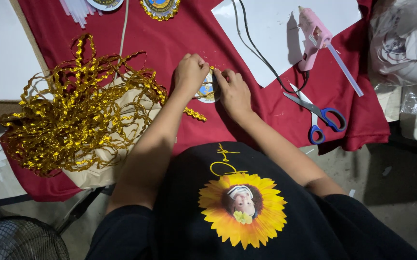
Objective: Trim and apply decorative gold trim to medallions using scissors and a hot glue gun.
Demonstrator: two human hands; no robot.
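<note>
Gold rickrack trim (196, 114) runs from the tangled heap (78, 110) at the left of the frame toward the small round badge (207, 91) that sits just above the frame's centre on the red cloth (189, 33); the badge is mostly hidden by the fingers, showing only a pale rim and a blue and yellow middle, with a bit of gold edging at its top; the left hand (190, 73) is curled nearly closed over the badge's upper left edge, fingertips pinching down on it; the right hand (233, 91) lies beside it, forefinger stretched out and pressing on the badge's right edge, the other fingers folded; a pink glue gun (313, 36) rests on white paper (276, 29) at the upper right; blue-handled scissors (316, 113) lie below it.
</note>
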